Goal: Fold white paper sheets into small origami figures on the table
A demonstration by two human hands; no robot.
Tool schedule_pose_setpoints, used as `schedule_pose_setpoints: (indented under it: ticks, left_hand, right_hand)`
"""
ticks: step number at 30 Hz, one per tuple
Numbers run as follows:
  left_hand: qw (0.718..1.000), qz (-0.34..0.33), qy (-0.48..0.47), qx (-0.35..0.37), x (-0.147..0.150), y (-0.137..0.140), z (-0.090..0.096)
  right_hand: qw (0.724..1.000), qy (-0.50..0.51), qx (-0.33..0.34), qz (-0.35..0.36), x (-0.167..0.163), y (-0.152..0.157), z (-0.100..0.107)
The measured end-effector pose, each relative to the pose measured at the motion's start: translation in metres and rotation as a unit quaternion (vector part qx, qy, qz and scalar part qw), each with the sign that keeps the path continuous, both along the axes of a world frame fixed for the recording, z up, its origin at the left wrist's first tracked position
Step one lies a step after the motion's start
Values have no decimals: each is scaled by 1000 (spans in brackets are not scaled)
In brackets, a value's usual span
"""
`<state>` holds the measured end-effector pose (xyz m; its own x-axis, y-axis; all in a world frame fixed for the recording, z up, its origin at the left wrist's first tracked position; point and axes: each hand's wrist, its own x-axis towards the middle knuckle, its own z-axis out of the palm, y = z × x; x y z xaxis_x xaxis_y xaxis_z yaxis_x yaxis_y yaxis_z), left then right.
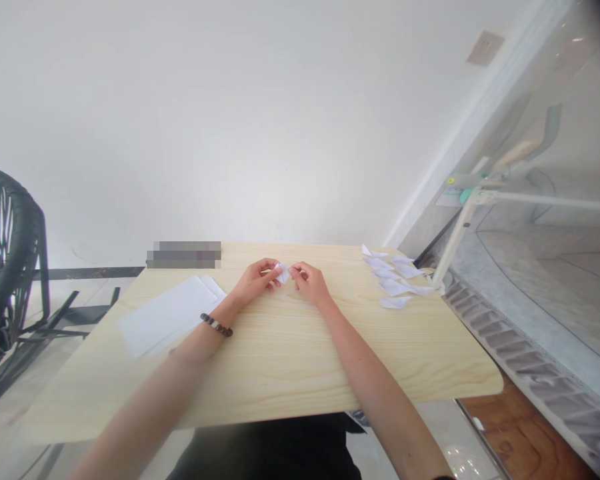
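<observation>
A small piece of folded white paper (283, 273) is held up just above the middle of the table. My left hand (258, 279) is closed on it, thumb on top and fingers beneath. From the other side my right hand (307, 281) pinches its right edge between thumb and forefinger. The exact shape of the folds is too small to make out. On the right part of the table lie several folded white paper pieces (396, 287) with pointed ends, set out in rough rows.
White paper sheets (167, 317) lie overlapping on the left of the wooden table (280, 373). A blurred-out dark object (184, 255) is at the back left edge. A white wall (280, 133) rises behind, a black woven chair (10, 267) stands left, and a white metal frame (463, 233) right.
</observation>
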<state>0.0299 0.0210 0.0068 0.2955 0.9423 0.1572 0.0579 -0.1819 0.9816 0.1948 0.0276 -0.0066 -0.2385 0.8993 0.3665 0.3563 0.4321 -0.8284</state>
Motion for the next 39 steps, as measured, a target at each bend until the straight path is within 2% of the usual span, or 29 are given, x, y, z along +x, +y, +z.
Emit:
schedule_pose_setpoints:
  ticks: [8,16,25,33,39]
  left_hand:
    - [998,-38,50,-1,2,1,-4]
    - [994,-72,81,18,-7,3,-7]
    - [997,-29,70,8,-1,1,-5]
    - [996,-46,81,15,-7,3,-5]
    - [999,-34,39,-1,-2,3,-6]
  right_hand:
    - [1000,3,-8,-1,0,1,-1]
    - [999,-40,-9,29,0,-1,0]
    - [999,-10,-24,32,1,-1,1]
    - [997,-33,-26,64,1,-1,0]
    - [1000,-7,-14,25,1,2,-3]
